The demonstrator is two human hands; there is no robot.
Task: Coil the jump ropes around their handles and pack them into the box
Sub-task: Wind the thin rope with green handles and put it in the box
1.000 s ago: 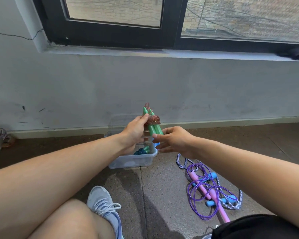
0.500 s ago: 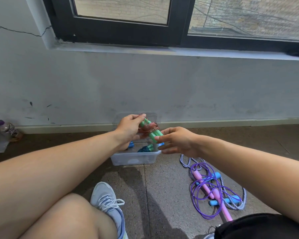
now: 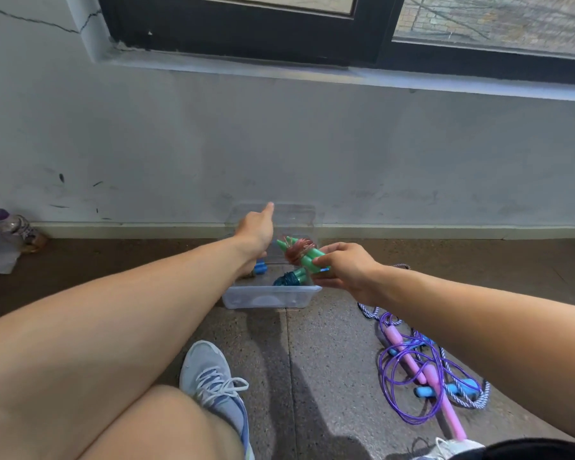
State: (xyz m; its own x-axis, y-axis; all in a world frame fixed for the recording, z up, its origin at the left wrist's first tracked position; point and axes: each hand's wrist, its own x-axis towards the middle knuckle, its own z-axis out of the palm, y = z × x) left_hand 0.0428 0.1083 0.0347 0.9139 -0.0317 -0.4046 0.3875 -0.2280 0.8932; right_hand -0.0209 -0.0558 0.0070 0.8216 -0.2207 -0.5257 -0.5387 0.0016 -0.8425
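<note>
Both hands reach out over the clear plastic box (image 3: pixel 269 298) that sits on the floor by the far wall. Left hand (image 3: pixel 254 229) is spread and holds nothing, its index finger pointing up against the box's raised transparent lid (image 3: pixel 296 214). Right hand (image 3: pixel 349 268) pinches the near ends of the green-handled rope bundle (image 3: pixel 301 252), thumb and fingers closed on the two handles, with the bundle tilted over the box opening.

At far left a bottle (image 3: pixel 9 224) with a purple cap lies against the wall. Inside the box lie a blue handle (image 3: pixel 260 267) under the left wrist and a second coiled bundle (image 3: pixel 287 278) of dark teal cord on green handles. A grey laced shoe (image 3: pixel 213 381) is nearest the camera. To the right, loose on the speckled stone floor (image 3: pixel 312 360), tangle a glossy purple rope (image 3: pixel 409 376) with slim pink handles and a braided blue-white rope (image 3: pixel 472 396) with blue handles, neither one coiled.

The held bundle's reddish cord is wound thickly round smooth tapered handles; gripped only at one end, it could slide off or loosen if dropped from height. The thin lid looks floppy and might fall shut on the hand. The two loose ropes overlap, so lifting one may drag the other.
</note>
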